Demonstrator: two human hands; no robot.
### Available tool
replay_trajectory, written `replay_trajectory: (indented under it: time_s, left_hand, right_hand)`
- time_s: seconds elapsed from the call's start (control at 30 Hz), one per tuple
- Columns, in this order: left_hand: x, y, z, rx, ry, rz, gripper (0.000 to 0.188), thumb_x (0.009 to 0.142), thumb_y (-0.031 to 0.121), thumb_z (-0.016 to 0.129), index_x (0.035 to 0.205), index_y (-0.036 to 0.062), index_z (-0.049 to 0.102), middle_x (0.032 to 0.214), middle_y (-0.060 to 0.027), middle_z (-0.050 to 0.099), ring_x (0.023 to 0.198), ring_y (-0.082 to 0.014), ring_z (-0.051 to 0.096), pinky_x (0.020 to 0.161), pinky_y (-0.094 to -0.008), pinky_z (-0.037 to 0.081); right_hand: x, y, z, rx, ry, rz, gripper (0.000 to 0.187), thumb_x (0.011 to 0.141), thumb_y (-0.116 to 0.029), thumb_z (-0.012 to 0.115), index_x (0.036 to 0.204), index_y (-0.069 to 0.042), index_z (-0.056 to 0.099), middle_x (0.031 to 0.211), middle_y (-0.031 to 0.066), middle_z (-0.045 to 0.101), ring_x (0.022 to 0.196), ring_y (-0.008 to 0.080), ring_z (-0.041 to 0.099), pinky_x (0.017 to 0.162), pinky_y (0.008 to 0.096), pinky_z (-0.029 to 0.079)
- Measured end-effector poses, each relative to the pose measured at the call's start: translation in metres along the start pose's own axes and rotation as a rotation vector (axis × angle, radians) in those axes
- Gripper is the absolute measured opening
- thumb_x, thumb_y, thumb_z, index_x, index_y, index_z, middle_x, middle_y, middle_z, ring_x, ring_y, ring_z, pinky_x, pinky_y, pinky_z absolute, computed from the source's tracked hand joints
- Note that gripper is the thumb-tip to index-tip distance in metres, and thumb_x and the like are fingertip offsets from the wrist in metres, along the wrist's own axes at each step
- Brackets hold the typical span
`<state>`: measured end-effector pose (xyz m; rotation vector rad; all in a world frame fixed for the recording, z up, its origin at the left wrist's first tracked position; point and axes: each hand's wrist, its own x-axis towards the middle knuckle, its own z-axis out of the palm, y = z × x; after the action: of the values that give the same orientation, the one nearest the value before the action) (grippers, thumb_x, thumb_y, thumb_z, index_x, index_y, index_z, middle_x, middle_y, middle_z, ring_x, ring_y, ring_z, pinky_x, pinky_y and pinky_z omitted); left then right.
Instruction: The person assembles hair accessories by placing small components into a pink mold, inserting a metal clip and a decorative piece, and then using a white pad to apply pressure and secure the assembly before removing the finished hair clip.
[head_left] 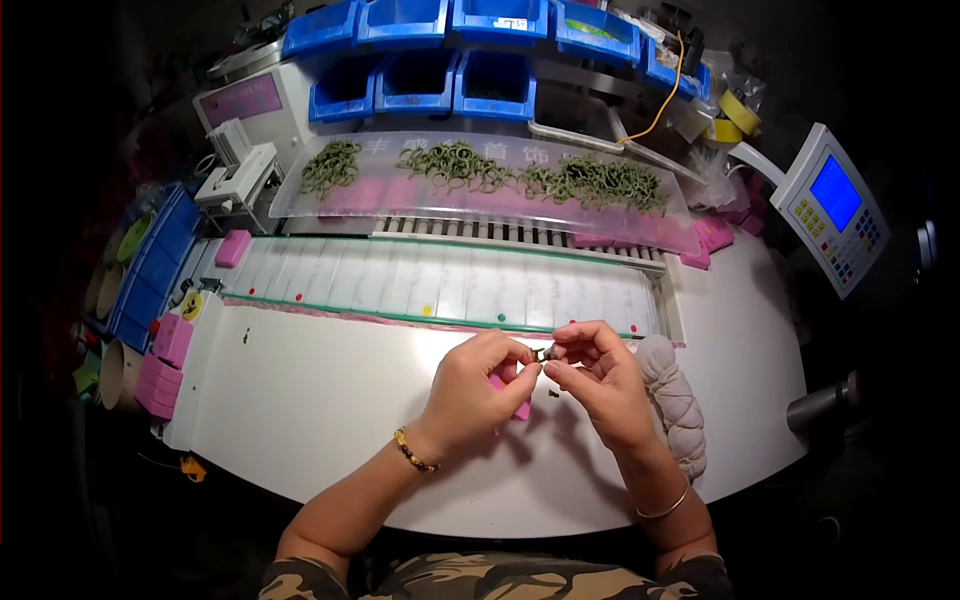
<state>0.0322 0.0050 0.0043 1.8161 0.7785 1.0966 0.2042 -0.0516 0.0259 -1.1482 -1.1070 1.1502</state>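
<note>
My left hand (pixel 480 385) and my right hand (pixel 605 380) meet over the white table, fingertips pinched on a small dark ring-shaped piece (pixel 543 354). Its exact form is partly covered by the fingers. Below my left hand a pink block (pixel 520 408) shows in part, mostly hidden by the palm. On the tabletop under the right fingers lies a tiny dark scrap (pixel 554 393). A beaded bracelet circles my left wrist; a thin bangle is on the right one.
Heaps of green rings (pixel 455 165) lie on a translucent sheet (pixel 400 205) behind a flat white panel (pixel 380 285). Blue bins (pixel 495 85) line the back. A keypad display (pixel 835 195) stands right, near a cloth roll (pixel 672 405). Pink blocks (pixel 158 385) are stacked at left.
</note>
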Motion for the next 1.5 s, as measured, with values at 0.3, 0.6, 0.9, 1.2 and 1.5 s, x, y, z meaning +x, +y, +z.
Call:
replay_trajectory:
  time_s: [0.3, 0.6, 0.9, 1.2, 1.5]
  left_hand:
    - [0.001, 0.0, 0.002, -0.147, 0.004, -0.158, 0.021, 0.086, 0.009, 0.072, 0.104, 0.0012, 0.067, 0.064, 0.0039, 0.053, 0.062, -0.0041, 0.05, 0.058, -0.0211, 0.042]
    - [0.006, -0.015, -0.006, -0.303, 0.077, -0.288, 0.02, 0.089, 0.009, 0.07, 0.105, -0.0011, 0.066, 0.071, 0.0032, 0.059, 0.067, -0.0032, 0.052, 0.064, -0.0189, 0.044]
    - [0.007, -0.016, -0.013, -0.759, 0.276, -0.532, 0.017, 0.096, 0.018, 0.064, 0.096, 0.0014, 0.06, 0.076, -0.0042, 0.062, 0.068, -0.0101, 0.061, 0.062, -0.0232, 0.05]
    - [0.007, 0.013, 0.027, -1.062, 0.063, -0.605, 0.037, 0.101, 0.044, 0.051, 0.095, 0.0082, 0.058, 0.087, -0.0016, 0.057, 0.077, -0.0103, 0.054, 0.069, -0.0264, 0.047]
    - [0.03, 0.001, 0.022, -1.313, -0.023, -0.842, 0.036, 0.092, 0.043, 0.066, 0.099, 0.0088, 0.057, 0.083, -0.0086, 0.06, 0.073, -0.0199, 0.061, 0.066, -0.0306, 0.054]
  right_hand:
    - [0.117, -0.03, -0.048, -0.55, 0.23, -0.445, 0.017, 0.085, -0.004, 0.069, 0.1, 0.0, 0.062, 0.085, 0.0025, 0.065, 0.076, 0.0084, 0.06, 0.065, 0.0224, 0.05]
    - [0.196, -0.059, -0.065, -0.179, 0.218, -0.228, 0.027, 0.089, -0.01, 0.069, 0.111, 0.003, 0.061, 0.098, 0.0085, 0.066, 0.088, 0.0138, 0.066, 0.075, 0.025, 0.055]
    - [0.032, -0.035, -0.023, -0.455, -0.331, -0.29, 0.021, 0.084, -0.006, 0.072, 0.103, -0.001, 0.064, 0.098, 0.0061, 0.066, 0.089, 0.0149, 0.063, 0.077, 0.0304, 0.053]
    - [-0.012, -0.008, 0.003, -0.912, -0.078, -0.733, 0.035, 0.074, 0.004, 0.066, 0.108, -0.004, 0.065, 0.102, 0.0112, 0.06, 0.09, 0.0315, 0.062, 0.077, 0.0386, 0.053]
    - [-0.027, -0.004, 0.017, -1.405, -0.062, -0.922, 0.042, 0.081, -0.011, 0.059, 0.121, 0.0, 0.063, 0.126, 0.0114, 0.061, 0.106, 0.025, 0.059, 0.078, 0.0328, 0.051]
